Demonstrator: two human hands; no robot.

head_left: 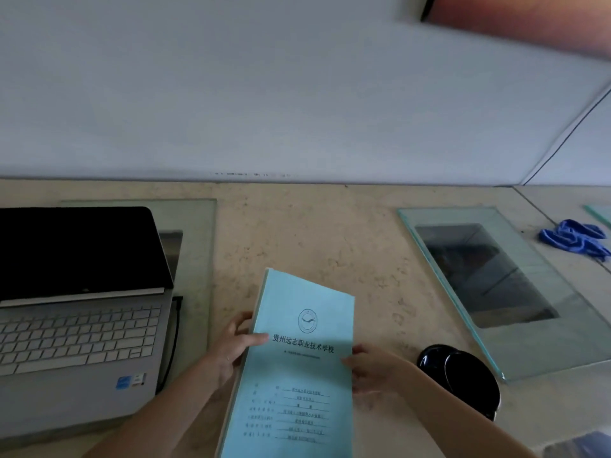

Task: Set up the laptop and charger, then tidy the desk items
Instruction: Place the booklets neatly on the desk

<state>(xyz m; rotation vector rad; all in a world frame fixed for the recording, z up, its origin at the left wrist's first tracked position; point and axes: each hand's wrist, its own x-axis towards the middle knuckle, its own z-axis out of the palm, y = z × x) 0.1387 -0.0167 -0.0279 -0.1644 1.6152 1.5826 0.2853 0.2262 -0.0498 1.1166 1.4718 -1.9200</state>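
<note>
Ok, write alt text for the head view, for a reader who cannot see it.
The left hand and right hand grip a light blue printed booklet by its side edges over a beige stone desk. An open silver laptop with a dark screen sits at left; a glossy black round object lies at right.

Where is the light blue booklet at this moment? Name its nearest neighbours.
In the head view the light blue booklet is at bottom centre, gripped at its side edges by the left hand and right hand, just right of the open laptop.
</note>
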